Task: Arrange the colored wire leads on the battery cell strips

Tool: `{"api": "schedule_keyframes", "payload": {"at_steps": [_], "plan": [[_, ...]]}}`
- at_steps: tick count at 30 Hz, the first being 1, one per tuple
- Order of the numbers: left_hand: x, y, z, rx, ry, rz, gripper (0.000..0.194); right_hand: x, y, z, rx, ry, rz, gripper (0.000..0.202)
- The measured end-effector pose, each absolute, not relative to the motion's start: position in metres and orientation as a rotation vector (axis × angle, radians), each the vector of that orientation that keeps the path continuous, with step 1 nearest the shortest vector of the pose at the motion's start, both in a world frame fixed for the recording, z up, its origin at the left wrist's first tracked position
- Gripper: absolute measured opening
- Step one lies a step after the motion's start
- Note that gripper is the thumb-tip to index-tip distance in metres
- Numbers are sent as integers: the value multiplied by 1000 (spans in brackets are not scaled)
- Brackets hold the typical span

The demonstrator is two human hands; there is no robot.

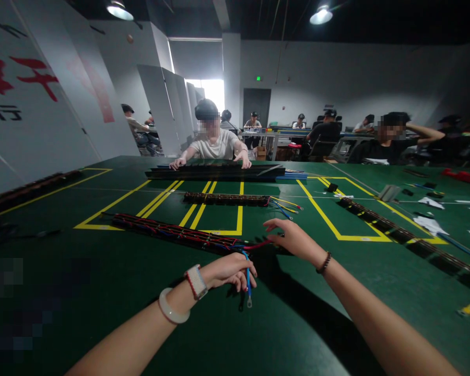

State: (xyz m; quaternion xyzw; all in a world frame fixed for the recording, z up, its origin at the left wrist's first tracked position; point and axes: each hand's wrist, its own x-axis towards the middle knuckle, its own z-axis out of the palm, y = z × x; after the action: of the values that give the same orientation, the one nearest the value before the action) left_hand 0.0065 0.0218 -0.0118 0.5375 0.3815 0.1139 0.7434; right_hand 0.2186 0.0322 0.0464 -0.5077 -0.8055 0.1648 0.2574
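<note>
A long black wiring strip [176, 232] with red and blue wires lies at a slant on the green table. My left hand [233, 270] is closed around the blue wires [248, 279] at the strip's right end; their metal ring ends hang below the fingers. Red wires [256, 245] run from the same end to my right hand [292, 237], whose fingers are bent around them near the tips. Beyond it, a shorter wiring strip [227, 199] has yellow and blue wires fanning out on its right.
Across the table a person [215, 138] handles long black channels [215, 172]. Another wired strip [399, 230] runs along the right, near paper scraps [430, 225]. Yellow tape [321, 210] marks the tabletop. A further strip [35, 190] lies at the left edge.
</note>
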Motion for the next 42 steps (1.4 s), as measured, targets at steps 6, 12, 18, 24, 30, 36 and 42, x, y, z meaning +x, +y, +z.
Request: {"api": "schedule_keyframes", "payload": {"at_steps": [6, 12, 18, 24, 30, 36, 42], "plan": [[7, 22, -12, 1124, 810, 286, 28, 232, 40, 29, -1502, -2440, 428, 40], [8, 21, -15, 968, 726, 343, 27, 225, 37, 11, -1565, -2577, 91, 38], [11, 19, -18, 781, 602, 360, 20, 214, 27, 18, -1473, -2699, 79, 11], [18, 12, -22, 765, 614, 423, 19, 199, 7, 31, -1544, -2694, 146, 13], [25, 5, -21, 761, 688, 521, 10, 178, -14, 37, -1550, -2703, 69, 17], [25, 4, -19, 815, 722, 529, 10, 186, -8, 38, -1640, -2615, 221, 21], [19, 12, -25, 837, 700, 446, 20, 198, 5, 38, -1642, -2591, 256, 35]]}}
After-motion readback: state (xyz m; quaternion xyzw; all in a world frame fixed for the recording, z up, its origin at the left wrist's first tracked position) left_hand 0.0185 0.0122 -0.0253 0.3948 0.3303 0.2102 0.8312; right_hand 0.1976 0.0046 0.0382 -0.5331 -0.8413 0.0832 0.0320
